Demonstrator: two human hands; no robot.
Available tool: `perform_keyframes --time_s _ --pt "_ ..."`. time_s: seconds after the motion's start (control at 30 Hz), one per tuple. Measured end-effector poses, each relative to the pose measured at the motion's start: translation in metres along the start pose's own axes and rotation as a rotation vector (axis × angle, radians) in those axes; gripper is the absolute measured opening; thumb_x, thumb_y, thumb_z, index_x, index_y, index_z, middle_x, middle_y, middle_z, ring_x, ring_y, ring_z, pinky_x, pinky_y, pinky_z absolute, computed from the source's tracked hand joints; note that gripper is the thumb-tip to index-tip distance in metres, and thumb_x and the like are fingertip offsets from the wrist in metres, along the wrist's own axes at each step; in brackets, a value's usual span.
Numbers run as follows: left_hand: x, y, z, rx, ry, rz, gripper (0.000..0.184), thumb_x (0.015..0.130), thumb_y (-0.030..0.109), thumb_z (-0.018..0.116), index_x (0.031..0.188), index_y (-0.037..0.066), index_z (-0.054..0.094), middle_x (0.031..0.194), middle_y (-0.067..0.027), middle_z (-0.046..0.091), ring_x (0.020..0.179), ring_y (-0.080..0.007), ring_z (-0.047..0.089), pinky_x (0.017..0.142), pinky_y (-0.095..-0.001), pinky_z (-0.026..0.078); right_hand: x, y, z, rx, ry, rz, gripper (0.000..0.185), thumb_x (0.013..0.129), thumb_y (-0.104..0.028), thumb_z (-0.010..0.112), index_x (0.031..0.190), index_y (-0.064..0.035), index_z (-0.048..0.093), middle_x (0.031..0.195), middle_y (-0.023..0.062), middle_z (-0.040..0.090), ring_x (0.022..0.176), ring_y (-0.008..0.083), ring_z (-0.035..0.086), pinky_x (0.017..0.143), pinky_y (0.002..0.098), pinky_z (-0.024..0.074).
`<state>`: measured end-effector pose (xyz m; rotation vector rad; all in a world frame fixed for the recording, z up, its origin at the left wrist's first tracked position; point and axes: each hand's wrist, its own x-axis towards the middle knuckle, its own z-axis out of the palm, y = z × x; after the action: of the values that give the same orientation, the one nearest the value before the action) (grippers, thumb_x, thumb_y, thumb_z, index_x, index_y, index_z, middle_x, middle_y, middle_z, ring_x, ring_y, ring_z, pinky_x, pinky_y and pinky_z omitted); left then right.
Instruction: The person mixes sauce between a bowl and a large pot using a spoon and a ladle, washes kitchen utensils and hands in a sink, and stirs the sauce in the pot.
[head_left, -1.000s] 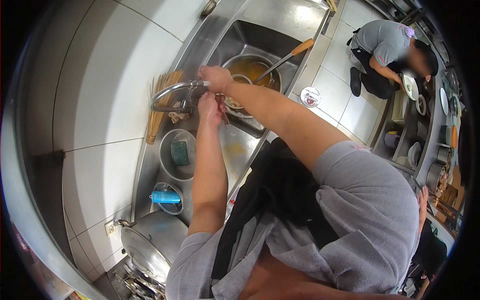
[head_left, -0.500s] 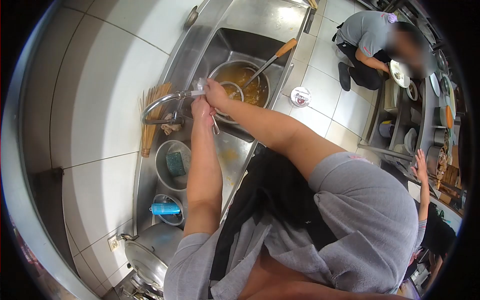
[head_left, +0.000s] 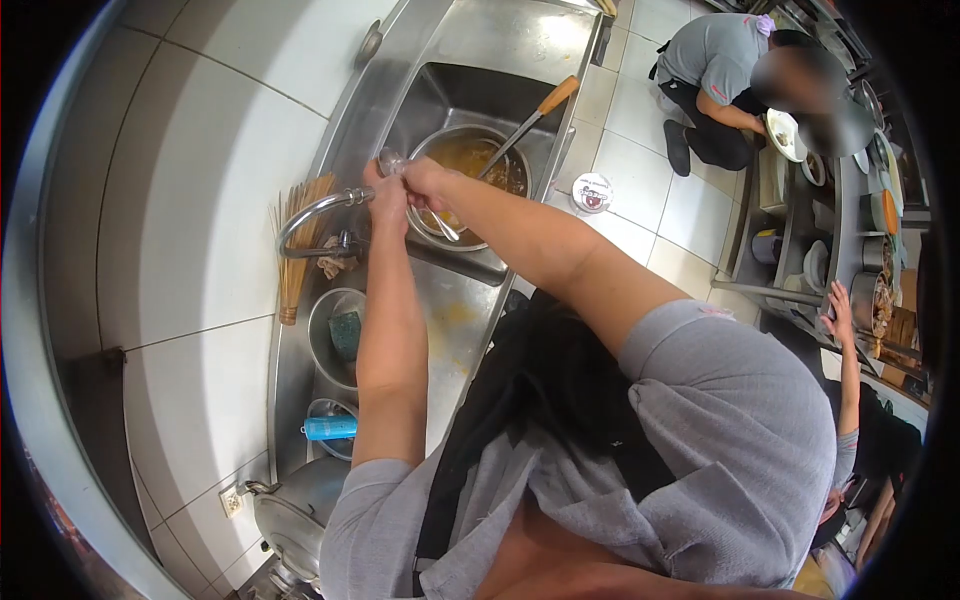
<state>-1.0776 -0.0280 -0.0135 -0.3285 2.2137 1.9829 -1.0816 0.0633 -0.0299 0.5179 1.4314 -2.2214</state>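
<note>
Head view has both hands, left hand (head_left: 388,190) and right hand (head_left: 428,178), bunched together by the tap (head_left: 318,204). Fingers are curled in close on both, but they hide each other, so I can't tell which hand is pinching the spoon (head_left: 445,230) (looks like a spoon, anyway). It pokes out from below the hands, over the near side of the pot (head_left: 526,170) in the sink (head_left: 480,95). Long axis slants down and right in the picture, and the right hand looks a touch nearer its free end.

Count: two hands, one spoon, one tap, one sink, one pot, one ladle (head_left: 545,108) leaning in it, one brush (head_left: 293,250). On the tabletop (head_left: 455,335): two bowls (head_left: 325,310), one sponge (head_left: 345,335), one blue tube (head_left: 330,428).
</note>
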Motion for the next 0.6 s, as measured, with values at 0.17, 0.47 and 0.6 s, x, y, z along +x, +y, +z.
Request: perform_keyframes --time_s 0.17,0.47,0.6 --pt "0.012 0.006 -0.006 -0.262 -0.350 -0.108 0.028 0.092 0.003 0.048 0.120 0.005 0.052 0.094 -0.0093 0.065 0.067 -0.0164 0.059 0.054 -0.0298 0.047 0.000 -0.007 -0.003 0.094 0.092 -0.032 0.028 0.097 -0.022 0.049 0.074 -0.0074 0.056 0.058 0.0053 0.050 0.043 0.0144 0.042 0.037 0.0318 0.0295" --pt "0.035 -0.015 0.019 -0.123 -0.041 -0.066 0.014 0.102 0.009 0.044 0.110 0.001 0.053 0.086 -0.0157 0.067 0.073 -0.0236 0.065 0.064 -0.0371 0.054 -0.017 0.014 -0.007 -0.058 0.074 -0.085 0.031 0.100 -0.024 0.048 0.078 -0.0044 0.059 0.054 0.0080 0.053 0.037 0.0155 0.047 0.032 0.0331 0.0336" --pt "0.060 -0.034 0.013 -0.143 0.013 -0.146 0.010 0.095 0.006 0.048 0.103 0.003 0.054 0.078 -0.0137 0.065 0.062 -0.0225 0.063 0.054 -0.0349 0.052 -0.035 0.025 -0.013 -0.222 0.026 0.003 0.036 0.102 -0.029 0.047 0.077 -0.0044 0.055 0.056 0.0067 0.054 0.036 0.0164 0.047 0.031 0.0316 0.0317"
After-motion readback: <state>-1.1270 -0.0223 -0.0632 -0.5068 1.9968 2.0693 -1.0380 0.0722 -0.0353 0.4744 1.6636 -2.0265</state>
